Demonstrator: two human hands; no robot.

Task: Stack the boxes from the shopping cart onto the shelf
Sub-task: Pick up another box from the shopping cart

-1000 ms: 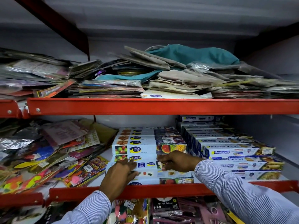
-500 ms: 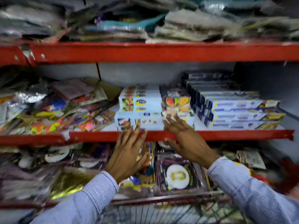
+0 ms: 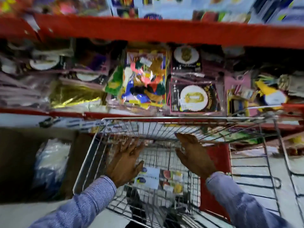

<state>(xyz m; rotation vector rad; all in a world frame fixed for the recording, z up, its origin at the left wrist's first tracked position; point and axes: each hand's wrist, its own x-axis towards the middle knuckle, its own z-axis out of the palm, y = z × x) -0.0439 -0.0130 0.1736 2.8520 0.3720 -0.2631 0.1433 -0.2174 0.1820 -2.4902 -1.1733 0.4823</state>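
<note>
A single head-worn wide-angle view looks steeply down and forward from close above the wire shopping cart [image 3: 164, 122], which fills the lower centre of the frame. The red shelf [image 3: 164, 32] edges cross the upper half, near and curved by the lens. The whole frame is motion-blurred.

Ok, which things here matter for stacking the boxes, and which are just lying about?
Part of the job:
white printed cardboard boxes in the cart
wire metal shopping cart
left hand
right hand
red metal shelf

Just lying about:
multicoloured balloon packet
gold foil sheet
brown cardboard carton
</note>
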